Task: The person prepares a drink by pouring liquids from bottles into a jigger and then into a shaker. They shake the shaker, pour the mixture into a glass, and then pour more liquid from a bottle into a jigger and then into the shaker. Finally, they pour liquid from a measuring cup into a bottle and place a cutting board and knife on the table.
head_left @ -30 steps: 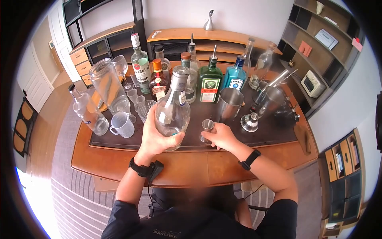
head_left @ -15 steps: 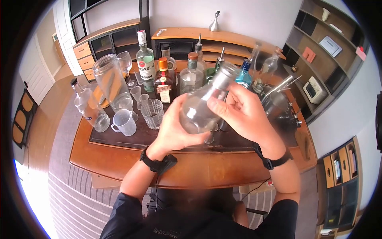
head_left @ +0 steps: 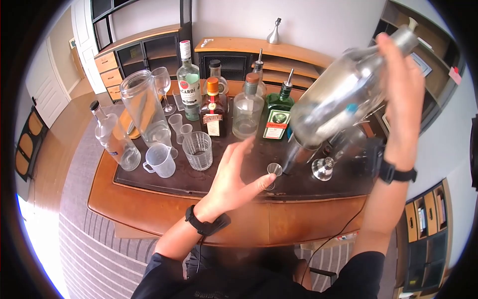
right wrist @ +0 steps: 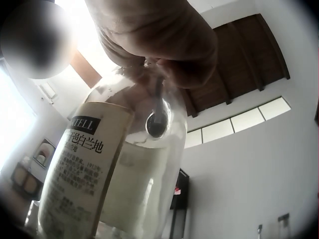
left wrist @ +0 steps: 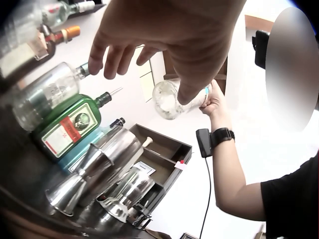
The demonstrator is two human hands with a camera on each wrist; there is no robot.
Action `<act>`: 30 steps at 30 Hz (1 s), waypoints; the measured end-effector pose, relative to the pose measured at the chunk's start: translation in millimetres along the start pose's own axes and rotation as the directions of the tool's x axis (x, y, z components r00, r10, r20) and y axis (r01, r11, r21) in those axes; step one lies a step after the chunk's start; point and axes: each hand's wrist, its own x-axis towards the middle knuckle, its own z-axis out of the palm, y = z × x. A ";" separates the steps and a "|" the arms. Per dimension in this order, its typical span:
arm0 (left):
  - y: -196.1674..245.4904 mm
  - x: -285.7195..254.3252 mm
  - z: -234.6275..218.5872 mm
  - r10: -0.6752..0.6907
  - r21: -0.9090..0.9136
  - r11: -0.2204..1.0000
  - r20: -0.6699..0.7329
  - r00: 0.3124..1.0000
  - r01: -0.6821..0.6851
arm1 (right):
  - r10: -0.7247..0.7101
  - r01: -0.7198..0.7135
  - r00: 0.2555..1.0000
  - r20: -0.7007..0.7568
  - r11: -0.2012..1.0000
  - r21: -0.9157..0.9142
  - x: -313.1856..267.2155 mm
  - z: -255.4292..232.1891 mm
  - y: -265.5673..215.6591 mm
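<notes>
Up at the right of the head view, my right hand [head_left: 402,89] grips a large clear glass bottle [head_left: 328,97] near its neck. The bottle is tilted, its neck pointing up and to the right and its base toward the table. A cream label [right wrist: 82,164] with dark print shows on it in the right wrist view. My left hand [head_left: 226,187] is over the front of the table, fingers spread and holding nothing. Just beyond its thumb a steel jigger [head_left: 274,171] stands upright. The metal shaker tin [head_left: 300,153] is partly hidden behind the raised bottle.
A cut-glass tumbler [head_left: 197,152] and a plastic measuring jug [head_left: 160,162] are on the left. Behind them stand several bottles, including a green one [head_left: 277,117] with a pourer and an orange-capped one [head_left: 212,112]. A strainer [head_left: 322,169] lies on the right.
The right hand released the jigger, took the bottle from the left hand and carried it up and right. The left hand has let go and opened. The jigger stays on the table.
</notes>
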 end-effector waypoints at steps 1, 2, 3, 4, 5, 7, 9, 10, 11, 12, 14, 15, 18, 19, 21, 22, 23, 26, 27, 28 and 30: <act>-4.7 -1.5 2.0 -0.024 -0.006 1.000 0.026 0.999 0.024 | -0.042 0.039 0.996 -0.078 0.998 -0.043 27.1 -5.6 13.1; -10.8 -2.7 4.4 -0.046 -0.011 0.999 0.052 0.998 0.047 | -0.062 0.055 0.991 -0.122 0.997 -0.058 43.5 -3.8 17.7; -15.7 -3.2 6.6 -0.067 -0.016 0.997 0.078 0.995 0.069 | -0.082 0.071 0.982 -0.168 0.995 -0.075 57.8 -1.3 19.9; -18.2 -3.0 9.7 -0.035 -0.002 0.999 0.042 0.998 0.035 | -0.104 0.086 0.972 -0.212 0.992 -0.092 72.2 1.8 22.7; -20.4 -3.6 10.5 -0.046 -0.002 0.999 0.051 0.998 0.046 | -0.169 0.111 0.964 -0.203 0.957 -0.268 88.1 6.5 30.8; -24.9 -5.6 11.8 -0.068 -0.004 0.998 0.067 0.995 0.068 | -0.288 0.149 0.946 -0.150 0.795 -0.588 112.6 22.6 55.4; -30.7 -8.6 12.4 -0.060 -0.020 0.998 0.053 0.997 0.061 | -0.297 0.209 0.953 -0.056 0.783 -0.586 108.4 60.5 69.4; -33.1 -10.5 11.5 -0.065 -0.020 0.998 0.054 0.996 0.066 | -0.262 0.205 0.965 -0.018 0.795 -0.571 106.7 76.0 77.9; -35.0 -12.0 11.2 -0.070 -0.018 0.997 0.053 0.996 0.071 | -0.228 0.200 0.974 0.021 0.807 -0.556 106.5 89.9 88.6; -35.7 -12.1 10.4 -0.069 -0.015 0.997 0.048 0.996 0.070 | -0.177 0.172 0.983 0.045 0.814 -0.555 110.9 104.8 104.0; -34.6 -11.6 6.1 -0.066 -0.005 0.998 0.040 0.997 0.066 | -0.075 0.099 0.995 0.066 0.817 -0.568 111.6 132.7 134.7; -34.8 -11.7 4.7 -0.050 0.005 0.999 0.038 0.998 0.050 | -0.027 0.059 0.998 0.065 0.811 -0.582 109.5 145.4 147.0; -35.5 -11.8 3.1 -0.008 0.030 1.000 0.022 1.000 0.007 | 0.305 -0.131 0.927 0.221 0.810 -0.571 104.1 170.9 175.4; -35.8 -11.2 2.3 -0.005 0.033 0.999 0.020 1.000 0.004 | 0.323 -0.134 0.915 0.243 0.809 -0.572 98.7 178.1 181.3; -37.1 -11.9 0.6 -0.006 0.039 0.999 0.018 1.000 0.005 | 0.363 -0.143 0.885 0.290 0.806 -0.574 84.1 191.7 194.4; -38.4 -11.9 0.2 -0.007 0.037 0.999 0.017 1.000 0.007 | 0.398 -0.155 0.872 0.286 0.777 -0.610 80.9 201.3 202.4; -39.7 -11.0 -0.2 -0.009 0.036 0.999 0.014 1.000 0.009 | 0.413 -0.154 0.859 0.302 0.771 -0.617 77.7 204.8 210.6; -41.3 -11.0 0.0 0.002 0.038 0.999 0.008 1.000 -0.003 | 0.481 -0.146 0.804 0.349 0.729 -0.668 70.1 210.9 221.5; -41.4 -11.1 0.5 0.010 0.038 0.999 0.008 1.000 -0.010 | 0.510 -0.192 0.784 0.355 0.742 -0.642 67.4 211.7 223.5; -41.3 -11.3 0.4 0.015 0.043 0.999 0.010 1.000 -0.015 | 0.538 -0.238 0.761 0.362 0.751 -0.616 64.5 211.8 229.2; -40.9 -11.0 0.2 0.026 0.054 0.998 0.018 1.000 -0.027 | 0.575 -0.285 0.733 0.364 0.744 -0.604 61.3 214.6 246.1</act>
